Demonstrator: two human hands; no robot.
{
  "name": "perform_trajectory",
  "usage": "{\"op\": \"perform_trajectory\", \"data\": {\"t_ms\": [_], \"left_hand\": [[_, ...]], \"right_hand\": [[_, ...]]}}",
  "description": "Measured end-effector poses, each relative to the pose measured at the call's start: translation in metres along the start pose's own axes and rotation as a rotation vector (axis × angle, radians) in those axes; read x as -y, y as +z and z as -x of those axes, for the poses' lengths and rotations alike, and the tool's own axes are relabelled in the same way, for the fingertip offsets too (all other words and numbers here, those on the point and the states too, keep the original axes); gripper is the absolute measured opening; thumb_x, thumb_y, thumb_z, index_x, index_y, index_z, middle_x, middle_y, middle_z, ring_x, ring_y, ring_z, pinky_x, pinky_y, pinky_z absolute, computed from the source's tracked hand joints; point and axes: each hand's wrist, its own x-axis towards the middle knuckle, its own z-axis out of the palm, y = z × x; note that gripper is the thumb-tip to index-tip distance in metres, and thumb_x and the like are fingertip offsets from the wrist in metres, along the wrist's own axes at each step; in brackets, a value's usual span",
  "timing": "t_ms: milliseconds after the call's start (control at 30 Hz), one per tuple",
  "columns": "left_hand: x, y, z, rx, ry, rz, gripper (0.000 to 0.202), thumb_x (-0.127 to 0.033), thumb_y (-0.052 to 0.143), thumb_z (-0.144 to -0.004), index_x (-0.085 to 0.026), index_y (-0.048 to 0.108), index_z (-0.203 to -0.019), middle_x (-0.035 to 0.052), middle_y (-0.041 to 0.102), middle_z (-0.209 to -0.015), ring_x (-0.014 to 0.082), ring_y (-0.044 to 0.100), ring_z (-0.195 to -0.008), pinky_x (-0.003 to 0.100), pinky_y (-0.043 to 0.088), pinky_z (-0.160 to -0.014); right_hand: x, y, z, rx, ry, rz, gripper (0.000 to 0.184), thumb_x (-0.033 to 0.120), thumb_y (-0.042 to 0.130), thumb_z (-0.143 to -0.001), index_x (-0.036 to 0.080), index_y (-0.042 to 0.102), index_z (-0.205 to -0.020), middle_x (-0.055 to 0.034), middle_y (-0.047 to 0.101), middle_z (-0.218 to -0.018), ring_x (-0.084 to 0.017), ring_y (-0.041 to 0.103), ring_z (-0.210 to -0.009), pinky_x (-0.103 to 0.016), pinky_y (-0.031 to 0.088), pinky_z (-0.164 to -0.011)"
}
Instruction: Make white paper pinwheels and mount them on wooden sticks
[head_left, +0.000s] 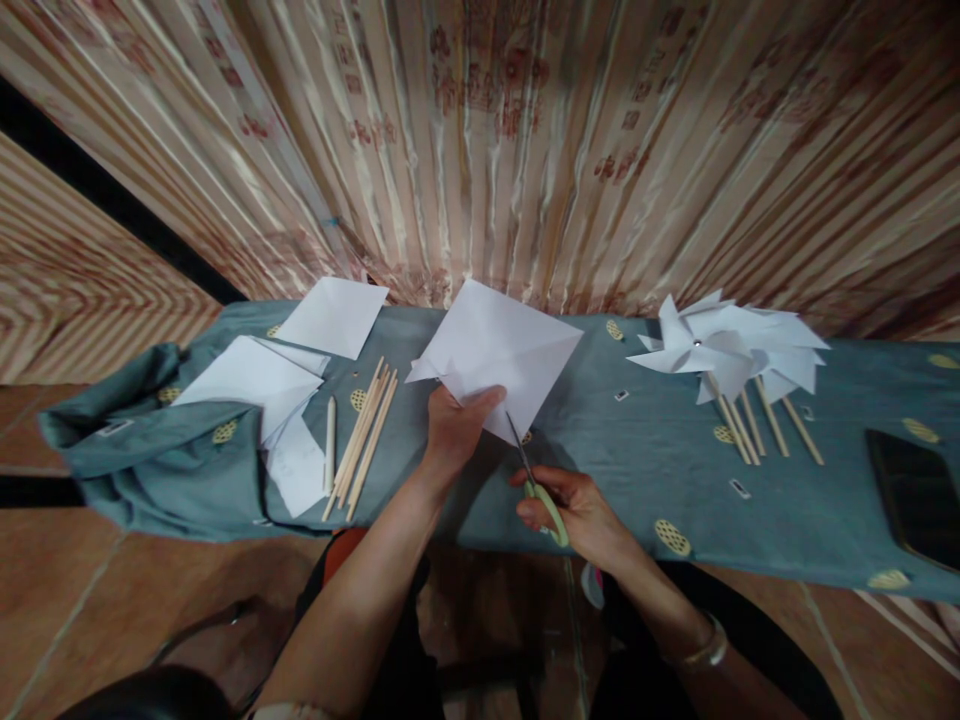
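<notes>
Left hand (454, 430): clamped on white paper square (501, 360), held above the worktop (645, 480). Right hand (577, 510): closed on green-handled scissors (536, 485), blade tips apparently at the paper's lower edge. Left of paper: wooden sticks (364, 440). Right: paper pinwheels (731, 350).

white paper square (499, 355) held tilted above table; green-handled scissors (538, 485) at its lower edge.

Both forearms stretch forward, left hand (457, 432) raised with thumb and fingers pinched, right hand (581, 508) lower, fingers curled tight.
</notes>
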Motion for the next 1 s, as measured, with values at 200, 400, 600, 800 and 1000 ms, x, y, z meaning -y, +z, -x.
{"op": "perform_trajectory", "data": {"t_ms": [200,400,600,800,1000], "left_hand": [[-0.0003,-0.0008,-0.0007,0.012,0.003,0.023,0.023,-0.025,0.082,-0.055,-0.016,0.072,-0.073,0.0035,0.072,-0.075,0.0190,0.065,-0.068,0.031,0.051,-0.069],[-0.0029,-0.0022,-0.0006,-0.020,0.008,0.045,0.029,-0.026,0.080,-0.055,-0.016,0.070,-0.080,0.0036,0.072,-0.081,0.0199,0.066,-0.075,0.032,0.051,-0.073],[-0.0014,-0.0043,-0.0003,0.047,-0.008,0.022,0.023,-0.025,0.080,-0.054,-0.016,0.068,-0.072,0.0036,0.071,-0.074,0.0197,0.066,-0.072,0.032,0.052,-0.071],[-0.0048,0.0002,0.0053,0.070,-0.024,0.041,0.035,-0.023,0.079,-0.054,-0.016,0.069,-0.086,0.0037,0.073,-0.083,0.0180,0.065,-0.073,0.031,0.051,-0.072],[-0.0050,0.0011,0.0058,0.057,-0.022,0.051,0.037,-0.023,0.080,-0.052,-0.016,0.068,-0.086,0.0049,0.072,-0.087,0.0190,0.065,-0.077,0.032,0.050,-0.076]], "right_hand": [[0.0031,0.0033,0.0004,-0.045,0.014,-0.039,0.045,0.048,0.086,-0.052,0.019,0.070,-0.082,0.0064,0.052,-0.051,-0.010,0.048,-0.048,-0.023,0.039,-0.046],[0.0012,0.0027,-0.0006,-0.060,0.006,-0.052,0.046,0.049,0.086,-0.051,0.018,0.070,-0.081,0.0065,0.051,-0.050,-0.009,0.046,-0.046,-0.023,0.036,-0.045],[0.0009,-0.0008,0.0000,-0.041,-0.034,0.001,0.042,0.051,0.083,-0.058,0.020,0.070,-0.084,0.0051,0.052,-0.054,-0.011,0.046,-0.050,-0.024,0.036,-0.047],[0.0004,-0.0045,-0.0002,-0.029,-0.051,0.035,0.041,0.052,0.082,-0.061,0.021,0.071,-0.085,0.0040,0.053,-0.057,-0.012,0.046,-0.053,-0.025,0.035,-0.049],[-0.0008,-0.0023,-0.0004,-0.056,-0.057,0.033,0.040,0.051,0.082,-0.061,0.021,0.071,-0.085,0.0036,0.055,-0.057,-0.012,0.048,-0.053,-0.025,0.037,-0.049]]}}
